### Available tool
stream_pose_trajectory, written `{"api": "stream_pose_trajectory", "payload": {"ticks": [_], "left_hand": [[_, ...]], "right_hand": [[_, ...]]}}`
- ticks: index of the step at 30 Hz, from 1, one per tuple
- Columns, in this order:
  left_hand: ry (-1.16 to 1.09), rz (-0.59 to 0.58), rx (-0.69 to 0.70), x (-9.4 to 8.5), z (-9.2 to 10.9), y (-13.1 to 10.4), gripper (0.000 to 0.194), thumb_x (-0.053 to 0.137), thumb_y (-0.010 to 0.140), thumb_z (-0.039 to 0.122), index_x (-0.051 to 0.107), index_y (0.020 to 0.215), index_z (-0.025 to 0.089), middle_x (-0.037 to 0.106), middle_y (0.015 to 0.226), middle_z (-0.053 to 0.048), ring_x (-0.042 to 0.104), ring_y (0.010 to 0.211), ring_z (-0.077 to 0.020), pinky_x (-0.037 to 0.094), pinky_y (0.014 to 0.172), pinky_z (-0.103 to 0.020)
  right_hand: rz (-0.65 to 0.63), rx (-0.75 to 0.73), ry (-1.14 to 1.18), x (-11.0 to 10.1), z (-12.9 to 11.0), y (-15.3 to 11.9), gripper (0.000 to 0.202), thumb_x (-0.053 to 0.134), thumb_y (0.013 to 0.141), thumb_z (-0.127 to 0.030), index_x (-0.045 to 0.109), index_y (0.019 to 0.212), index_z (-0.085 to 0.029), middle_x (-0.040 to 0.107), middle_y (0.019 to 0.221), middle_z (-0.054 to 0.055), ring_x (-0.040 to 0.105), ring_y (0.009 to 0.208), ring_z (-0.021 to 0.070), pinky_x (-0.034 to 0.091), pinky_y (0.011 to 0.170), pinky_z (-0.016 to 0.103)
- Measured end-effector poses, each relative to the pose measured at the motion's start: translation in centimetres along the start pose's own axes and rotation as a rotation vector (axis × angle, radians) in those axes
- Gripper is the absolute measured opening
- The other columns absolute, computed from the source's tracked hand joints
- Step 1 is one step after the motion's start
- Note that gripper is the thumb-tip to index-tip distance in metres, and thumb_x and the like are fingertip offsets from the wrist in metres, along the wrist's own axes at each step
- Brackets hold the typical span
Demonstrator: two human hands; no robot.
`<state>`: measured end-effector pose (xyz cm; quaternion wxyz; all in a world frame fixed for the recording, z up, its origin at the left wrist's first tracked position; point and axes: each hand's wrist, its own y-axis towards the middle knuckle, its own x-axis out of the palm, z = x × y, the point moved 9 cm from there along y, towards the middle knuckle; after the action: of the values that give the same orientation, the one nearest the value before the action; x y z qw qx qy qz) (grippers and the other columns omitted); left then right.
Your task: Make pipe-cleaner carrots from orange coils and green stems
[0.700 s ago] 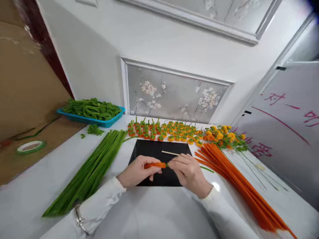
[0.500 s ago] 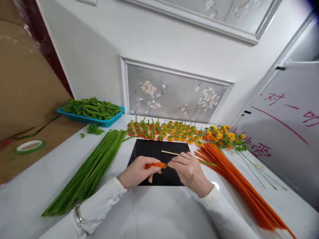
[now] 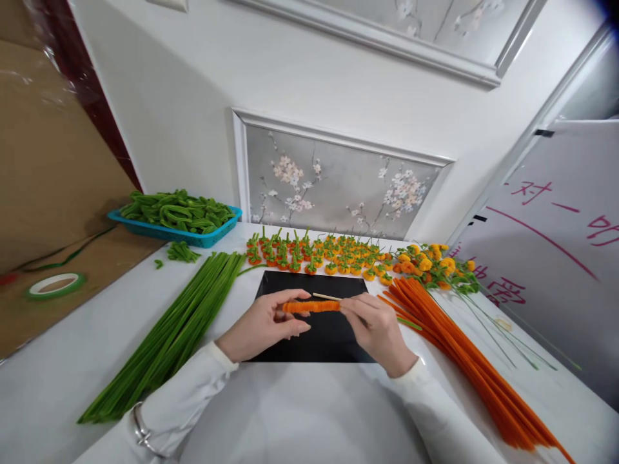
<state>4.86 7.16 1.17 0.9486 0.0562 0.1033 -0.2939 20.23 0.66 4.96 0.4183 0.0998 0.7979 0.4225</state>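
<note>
My right hand (image 3: 374, 325) pinches one end of a coiled orange pipe cleaner (image 3: 312, 307), holding it level above a black board (image 3: 314, 348). My left hand (image 3: 265, 322) is around the coil's other end, thumb and index finger spread well apart. A fingertip shows behind the coil; whether it touches is unclear. A thin green stem (image 3: 410, 323) sticks out to the right from behind my right hand. Behind the coil, a pale thin stick (image 3: 325, 296) lies on the board, its right end hidden by my right hand.
Green pipe cleaners (image 3: 169, 335) lie at left, orange ones (image 3: 459, 361) at right. Small orange and yellow flower heads (image 3: 309, 254) line the back beside finished-looking flowers (image 3: 435, 264). A blue tray (image 3: 213, 238) holds green pieces. Green tape (image 3: 55, 285) lies far left.
My left hand's thumb and index finger have spread apart. The orange coil has risen slightly and shows longer, with my right fingers now at its right end.
</note>
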Motion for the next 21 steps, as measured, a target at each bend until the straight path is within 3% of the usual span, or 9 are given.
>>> {"api": "stream_pose_trajectory", "payload": {"ticks": [6, 10, 21], "left_hand": [[-0.045, 0.121, 0.059, -1.0, 0.8, -0.1, 0.024, 0.067, 0.073, 0.026, 0.067, 0.092, 0.012, 0.065, 0.057, 0.001, 0.058, 0.052, -0.0103, 0.051, 0.055, -0.021], [-0.054, 0.174, 0.087, -1.3, 0.6, 0.0, 0.022, 0.067, 0.074, 0.026, 0.069, 0.091, 0.012, 0.070, 0.063, -0.003, 0.062, 0.057, -0.0115, 0.052, 0.058, -0.021], [-0.096, 0.168, 0.038, -1.0, -0.3, 0.0, 0.024, 0.069, 0.073, 0.025, 0.070, 0.093, 0.012, 0.073, 0.069, -0.004, 0.069, 0.064, -0.0149, 0.056, 0.061, -0.021]], "right_hand": [[0.006, 0.036, 0.015, -0.7, 0.6, -0.1, 0.016, 0.051, 0.088, -0.016, 0.067, 0.087, -0.020, 0.068, 0.079, 0.005, 0.060, 0.070, 0.0165, 0.048, 0.064, 0.028], [0.017, 0.063, 0.046, -0.9, 0.5, 0.0, 0.016, 0.051, 0.088, -0.017, 0.067, 0.086, -0.020, 0.067, 0.078, 0.005, 0.060, 0.069, 0.0163, 0.048, 0.063, 0.028], [-0.029, 0.075, 0.121, 0.2, 0.1, 0.0, 0.018, 0.049, 0.089, -0.017, 0.067, 0.085, -0.020, 0.065, 0.074, 0.004, 0.058, 0.067, 0.0153, 0.047, 0.062, 0.027]]}}
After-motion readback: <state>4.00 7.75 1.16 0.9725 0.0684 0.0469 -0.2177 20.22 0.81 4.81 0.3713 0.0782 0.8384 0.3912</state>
